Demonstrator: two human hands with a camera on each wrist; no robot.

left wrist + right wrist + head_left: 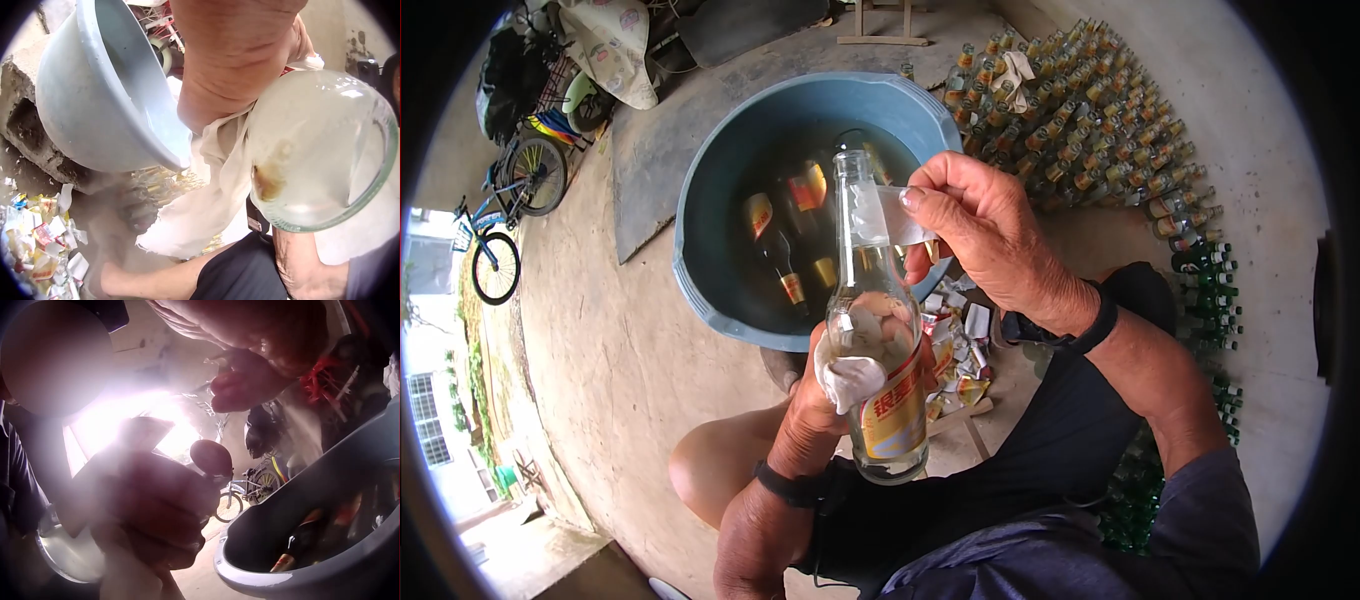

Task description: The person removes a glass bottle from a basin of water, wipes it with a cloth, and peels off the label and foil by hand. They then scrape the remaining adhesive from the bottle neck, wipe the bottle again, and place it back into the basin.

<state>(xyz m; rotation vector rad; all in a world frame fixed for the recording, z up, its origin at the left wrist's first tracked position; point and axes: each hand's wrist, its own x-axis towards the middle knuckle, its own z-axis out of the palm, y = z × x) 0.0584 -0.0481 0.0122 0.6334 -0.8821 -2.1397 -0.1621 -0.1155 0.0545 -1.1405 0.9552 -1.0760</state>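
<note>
A clear glass bottle (865, 275) is held upright, leaning slightly, by my left hand (808, 402), whose fingers wrap round its body. A bunched white cloth (850, 380) lies between that hand and the glass; in the left wrist view the cloth (194, 219) hangs down beside the bottle's base (319, 187). A red and gold label (895, 425) covers the lower body. At the neck, thumb and fingers of my right hand (985, 228) pinch a whitish, wet-looking neck label (900, 215), its other end still against the glass.
Behind the bottle stands a blue tub (690, 255) of water with several labelled bottles (778, 252) in it. Scraps of labels (975, 325) lie on the floor beside it. Many bottles (1090, 120) stand along the right wall, green ones (1205, 285) nearer. Bicycles (535, 175) stand at left.
</note>
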